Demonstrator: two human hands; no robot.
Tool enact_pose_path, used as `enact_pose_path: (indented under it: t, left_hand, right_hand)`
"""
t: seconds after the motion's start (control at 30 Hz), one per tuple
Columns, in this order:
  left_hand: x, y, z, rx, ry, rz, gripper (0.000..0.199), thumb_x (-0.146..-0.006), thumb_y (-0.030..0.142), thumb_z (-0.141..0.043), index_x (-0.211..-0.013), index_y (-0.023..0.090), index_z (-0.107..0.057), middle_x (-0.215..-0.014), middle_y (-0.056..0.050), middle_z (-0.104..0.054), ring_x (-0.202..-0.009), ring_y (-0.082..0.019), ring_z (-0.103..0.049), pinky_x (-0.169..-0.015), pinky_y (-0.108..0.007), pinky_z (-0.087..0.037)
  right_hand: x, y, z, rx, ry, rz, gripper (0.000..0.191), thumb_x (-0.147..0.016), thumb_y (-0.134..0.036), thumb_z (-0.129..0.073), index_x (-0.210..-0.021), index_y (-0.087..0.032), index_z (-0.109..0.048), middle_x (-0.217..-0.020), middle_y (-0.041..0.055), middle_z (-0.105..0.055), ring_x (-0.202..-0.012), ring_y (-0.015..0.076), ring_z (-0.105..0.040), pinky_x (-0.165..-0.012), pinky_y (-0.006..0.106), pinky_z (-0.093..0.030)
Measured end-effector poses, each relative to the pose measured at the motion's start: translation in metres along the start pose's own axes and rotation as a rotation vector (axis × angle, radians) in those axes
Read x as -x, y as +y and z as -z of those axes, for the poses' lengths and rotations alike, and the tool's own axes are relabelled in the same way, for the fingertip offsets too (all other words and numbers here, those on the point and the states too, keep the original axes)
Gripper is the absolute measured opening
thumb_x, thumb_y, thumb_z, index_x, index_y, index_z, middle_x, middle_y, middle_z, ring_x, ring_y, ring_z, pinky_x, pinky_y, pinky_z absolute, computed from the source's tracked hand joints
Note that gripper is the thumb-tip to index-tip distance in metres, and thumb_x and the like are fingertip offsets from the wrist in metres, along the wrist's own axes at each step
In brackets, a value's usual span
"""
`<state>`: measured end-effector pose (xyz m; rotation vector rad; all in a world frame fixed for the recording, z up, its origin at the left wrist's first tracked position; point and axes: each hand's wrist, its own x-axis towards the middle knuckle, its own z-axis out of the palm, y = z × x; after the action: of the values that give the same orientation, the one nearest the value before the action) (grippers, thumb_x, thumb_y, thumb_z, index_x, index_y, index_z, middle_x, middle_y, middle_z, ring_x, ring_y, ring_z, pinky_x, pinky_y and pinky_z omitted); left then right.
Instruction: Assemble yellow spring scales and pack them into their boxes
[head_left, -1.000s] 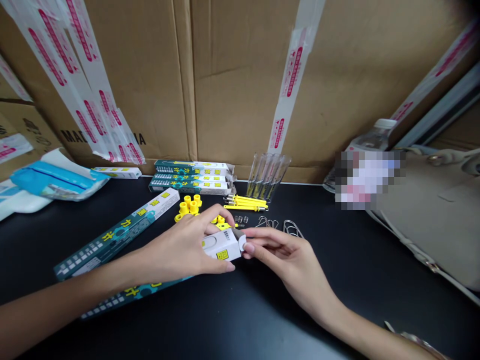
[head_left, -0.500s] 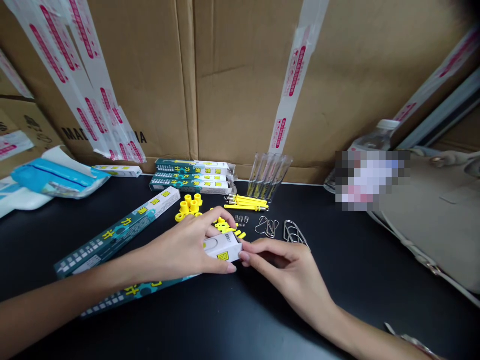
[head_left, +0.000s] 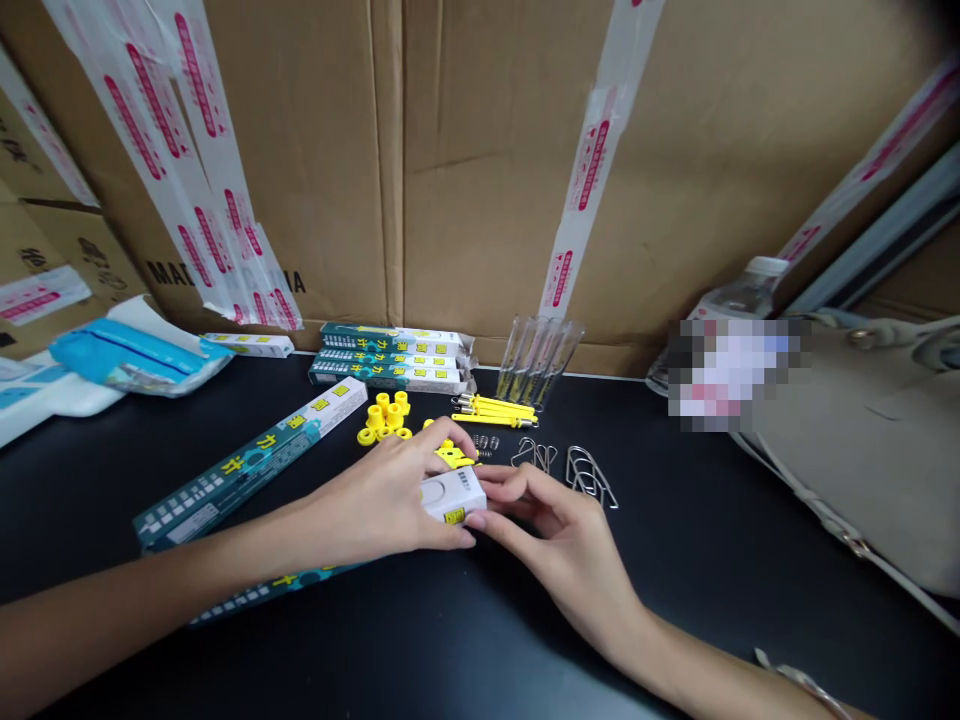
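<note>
A long, narrow cardboard box (head_left: 454,492), white at this end and dark green with yellow lettering further along, lies low over the black table. My left hand (head_left: 375,490) is closed around it near its white end, with the thumb in front. At that end, the thumb and index finger of my right hand (head_left: 562,550) grip the edge; the end face is mostly hidden by them. Just behind the hands are yellow flat plastic parts (head_left: 454,457), small springs (head_left: 489,442), wire hooks (head_left: 534,455) and larger wire loops (head_left: 589,476). Yellow flanged sleeves (head_left: 387,414) stand behind my left hand.
Another similar box (head_left: 255,460) lies to the left. Further back are stacked boxes (head_left: 390,360), yellow rods with springs (head_left: 495,411) and clear tubes (head_left: 538,360). A blue packet (head_left: 127,350) is at left; a bottle (head_left: 750,290) and a beige bag (head_left: 862,450) are at right.
My right thumb and index finger have shifted from a tight pinch at the box's end to a wider grip across it. My left hand keeps its hold. The view has shifted slightly.
</note>
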<state>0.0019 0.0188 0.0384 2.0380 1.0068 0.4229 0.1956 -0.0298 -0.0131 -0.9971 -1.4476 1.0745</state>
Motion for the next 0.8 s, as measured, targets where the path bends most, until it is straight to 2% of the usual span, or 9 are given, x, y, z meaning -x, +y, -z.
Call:
enact_pose_path:
  t: [0.17, 0.27, 0.37, 0.43, 0.47, 0.6, 0.67, 0.73, 0.8]
  left_hand:
    - [0.004, 0.006, 0.001, 0.038, 0.02, -0.024, 0.05, -0.074, 0.038, -0.08, -0.115, 0.025, -0.054, -0.099, -0.004, -0.076, -0.086, -0.024, -0.07, -0.076, -0.031, -0.049]
    - [0.011, 0.008, 0.018, 0.084, -0.022, -0.023, 0.049, -0.083, 0.051, -0.07, -0.122, 0.025, -0.056, -0.11, -0.007, -0.074, -0.095, -0.025, -0.069, -0.079, -0.032, -0.05]
    - [0.02, 0.001, 0.041, 0.086, -0.11, 0.057, 0.051, -0.094, 0.064, -0.048, -0.127, 0.026, -0.059, -0.115, -0.008, -0.072, -0.099, -0.024, -0.068, -0.085, -0.033, -0.049]
    - [0.025, -0.009, 0.053, 0.281, -0.138, 0.145, 0.061, -0.093, 0.071, -0.039, -0.134, 0.028, -0.055, -0.117, -0.008, -0.071, -0.1, -0.024, -0.069, -0.085, -0.031, -0.051]
    - [0.026, -0.015, 0.057, 0.41, -0.15, 0.191, 0.066, -0.092, 0.074, -0.037, -0.134, 0.027, -0.055, -0.114, -0.01, -0.072, -0.096, -0.025, -0.071, -0.08, -0.032, -0.053]
    - [0.026, -0.03, 0.059, 0.803, -0.091, 0.138, 0.079, -0.09, 0.079, -0.028, -0.128, 0.018, -0.062, -0.111, -0.015, -0.073, -0.097, -0.03, -0.073, -0.084, -0.039, -0.056]
    - [0.027, -0.028, 0.056, 0.874, -0.091, 0.107, 0.082, -0.089, 0.08, -0.027, -0.123, 0.017, -0.067, -0.112, -0.015, -0.073, -0.09, -0.03, -0.074, -0.082, -0.039, -0.057]
    - [0.03, -0.021, 0.053, 0.901, -0.094, 0.094, 0.089, -0.085, 0.084, -0.026, -0.118, 0.015, -0.071, -0.109, -0.015, -0.074, -0.08, -0.03, -0.076, -0.073, -0.037, -0.059]
    - [0.034, -0.013, 0.051, 0.924, -0.075, 0.075, 0.097, -0.082, 0.088, -0.023, -0.114, 0.012, -0.074, -0.107, -0.017, -0.074, -0.082, -0.032, -0.076, -0.066, -0.033, -0.059]
  right_hand:
    - [-0.002, -0.006, -0.002, -0.043, 0.04, -0.017, 0.015, -0.078, -0.031, -0.082, -0.074, -0.022, -0.071, -0.105, 0.0047, -0.079, -0.1, 0.0247, -0.073, -0.09, 0.035, -0.058]
    - [-0.005, -0.011, 0.004, -0.071, 0.135, -0.033, 0.016, -0.074, -0.034, -0.084, -0.076, -0.022, -0.074, -0.102, 0.0055, -0.08, -0.1, 0.0253, -0.072, -0.091, 0.036, -0.058]
    - [-0.011, -0.015, 0.018, -0.069, 0.199, -0.064, 0.021, -0.071, -0.037, -0.086, -0.077, -0.02, -0.075, -0.1, 0.0075, -0.08, -0.097, 0.0266, -0.072, -0.088, 0.038, -0.058]
    - [-0.014, -0.016, 0.028, -0.062, 0.235, -0.079, 0.024, -0.069, -0.038, -0.088, -0.078, -0.019, -0.075, -0.093, 0.0071, -0.079, -0.09, 0.0255, -0.072, -0.083, 0.037, -0.059]
    - [-0.016, -0.016, 0.033, -0.061, 0.252, -0.081, 0.024, -0.07, -0.038, -0.088, -0.079, -0.019, -0.076, -0.092, 0.0063, -0.079, -0.088, 0.0242, -0.071, -0.081, 0.035, -0.058]
    - [-0.02, -0.014, 0.04, -0.062, 0.301, -0.088, 0.026, -0.07, -0.04, -0.087, -0.083, -0.021, -0.077, -0.089, 0.0043, -0.078, -0.083, 0.0207, -0.07, -0.076, 0.03, -0.057]
    - [-0.021, -0.014, 0.04, -0.057, 0.303, -0.096, 0.026, -0.07, -0.042, -0.087, -0.082, -0.02, -0.078, -0.086, 0.0049, -0.077, -0.082, 0.0212, -0.07, -0.075, 0.031, -0.057]
    - [-0.021, -0.015, 0.038, -0.049, 0.294, -0.104, 0.026, -0.072, -0.043, -0.086, -0.08, -0.02, -0.078, -0.084, 0.0056, -0.076, -0.081, 0.0216, -0.07, -0.075, 0.032, -0.057]
    - [-0.022, -0.015, 0.038, -0.044, 0.295, -0.113, 0.026, -0.073, -0.044, -0.085, -0.08, -0.02, -0.079, -0.082, 0.0058, -0.076, -0.08, 0.0214, -0.07, -0.076, 0.031, -0.058]
